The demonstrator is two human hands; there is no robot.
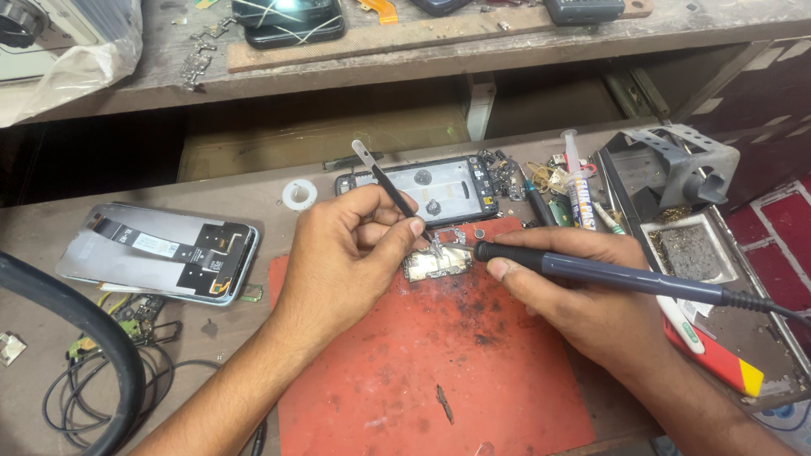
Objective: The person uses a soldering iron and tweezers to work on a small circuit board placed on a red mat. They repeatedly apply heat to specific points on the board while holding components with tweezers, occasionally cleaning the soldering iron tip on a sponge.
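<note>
Both hands (355, 253) pinched over board (435, 263) (w/ tools)

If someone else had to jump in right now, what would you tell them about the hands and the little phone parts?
Left hand: pinches tweezers, tips down on the small circuit board.
Right hand: grips the soldering iron, tip at the same board.
The board lies on the red mat; the opened phone frame sits just behind it, the back cover off to the left.
Done: phone is apart, board is out.
Left: the board is still out of the frame.
</note>
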